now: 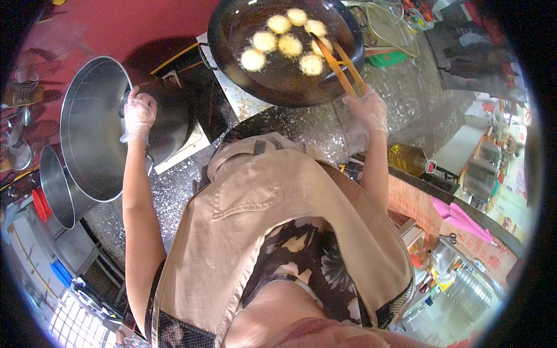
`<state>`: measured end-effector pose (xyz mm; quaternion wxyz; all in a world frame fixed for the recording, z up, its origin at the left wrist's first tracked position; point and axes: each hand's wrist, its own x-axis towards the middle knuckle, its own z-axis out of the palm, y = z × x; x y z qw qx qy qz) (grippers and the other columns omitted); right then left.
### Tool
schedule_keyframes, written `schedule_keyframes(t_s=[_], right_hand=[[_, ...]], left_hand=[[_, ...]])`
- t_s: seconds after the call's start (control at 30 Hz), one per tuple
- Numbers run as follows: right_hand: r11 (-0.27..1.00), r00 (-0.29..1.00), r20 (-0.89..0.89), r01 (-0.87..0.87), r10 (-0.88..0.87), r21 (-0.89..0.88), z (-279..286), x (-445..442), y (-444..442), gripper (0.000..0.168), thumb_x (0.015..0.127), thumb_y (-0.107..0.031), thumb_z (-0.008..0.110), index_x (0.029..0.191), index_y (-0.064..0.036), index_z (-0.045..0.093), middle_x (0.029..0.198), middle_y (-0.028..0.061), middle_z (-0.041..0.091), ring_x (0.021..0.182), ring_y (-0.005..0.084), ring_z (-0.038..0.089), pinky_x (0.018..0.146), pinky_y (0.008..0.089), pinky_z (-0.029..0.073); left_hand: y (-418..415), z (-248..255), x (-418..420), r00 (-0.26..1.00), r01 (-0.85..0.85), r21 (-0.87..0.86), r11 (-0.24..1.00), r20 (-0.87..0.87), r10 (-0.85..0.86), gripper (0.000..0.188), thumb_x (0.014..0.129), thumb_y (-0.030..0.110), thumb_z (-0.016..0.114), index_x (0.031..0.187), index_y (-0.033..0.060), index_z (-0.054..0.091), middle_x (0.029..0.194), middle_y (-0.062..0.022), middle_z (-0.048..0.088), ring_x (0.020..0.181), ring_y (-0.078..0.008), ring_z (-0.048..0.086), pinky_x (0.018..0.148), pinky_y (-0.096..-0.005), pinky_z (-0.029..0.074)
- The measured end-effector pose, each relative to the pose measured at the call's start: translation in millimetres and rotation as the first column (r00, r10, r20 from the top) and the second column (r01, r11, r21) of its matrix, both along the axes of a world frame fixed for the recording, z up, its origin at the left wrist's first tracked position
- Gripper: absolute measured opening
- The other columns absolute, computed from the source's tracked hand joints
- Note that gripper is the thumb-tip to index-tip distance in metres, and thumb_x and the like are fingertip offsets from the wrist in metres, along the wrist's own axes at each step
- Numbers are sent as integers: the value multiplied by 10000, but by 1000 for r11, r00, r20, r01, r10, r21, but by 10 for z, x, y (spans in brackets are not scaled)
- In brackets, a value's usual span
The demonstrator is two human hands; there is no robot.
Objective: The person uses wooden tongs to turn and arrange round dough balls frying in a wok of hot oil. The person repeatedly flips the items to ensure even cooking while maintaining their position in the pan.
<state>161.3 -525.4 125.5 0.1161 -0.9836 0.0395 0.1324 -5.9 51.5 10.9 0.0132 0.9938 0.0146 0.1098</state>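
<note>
My right hand [369,108], in a clear plastic glove, grips long wooden tongs [337,71]. Their tips reach into a large dark wok [222,43] at the top of the view. Several pale golden round pieces [290,45] sit in bubbling oil there; the tongs' tips are among those on the right side. My left hand [140,112], also gloved, appears at the rim of a big deep metal pot [93,130] on the left. Its fingers are curled, and a small round dark part [123,104] shows beside them. Whether they grip anything is hidden.
A smaller metal pot [57,187] stands farther left. Utensils hang by the red wall [174,21]. Right of the wok are a wire strainer basket [391,28] and a green object [385,59]. An oil jug [409,159] lies near my right forearm.
</note>
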Motion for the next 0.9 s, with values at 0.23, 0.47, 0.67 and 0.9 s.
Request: schedule_keyframes(t_s=[0.23,0.47,0.67,0.9], right_hand=[[997,997,61,44,-48,65,118,-147,-239,707,711,-437,780,1209,21,574,1027,287,686,989,433,667,861,482,518],[994,995,-6,98,-98,48,146,-222,-139,755,691,-462,789,1223,26,568,1041,295,681,999,427,668,862,474,520],[995,996,-16,93,-92,27,54,-232,-112,758,692,-445,783,1233,36,558,1034,273,692,1005,414,673,880,472,518],[992,984,-164,43,-62,-116,125,-290,17,746,705,-434,780,1235,36,548,1130,266,667,1054,395,660,910,456,520]], left_hand=[[-31,42,-2,1000,-1,30,1000,8,1,99,761,131,699,853,111,669,975,-79,690,1196,-377,555,973,-478,475],[-8,7,-5,1000,-17,25,1000,-8,17,99,771,142,688,864,121,664,999,-80,680,1221,-369,539,953,-489,476],[-16,5,-13,999,-39,34,999,-36,40,100,777,151,687,869,119,662,1007,-82,675,1237,-372,529,953,-492,472],[11,-24,-20,999,-36,35,999,-35,37,96,786,154,687,872,117,667,1005,-92,683,1218,-382,538,974,-498,463]])
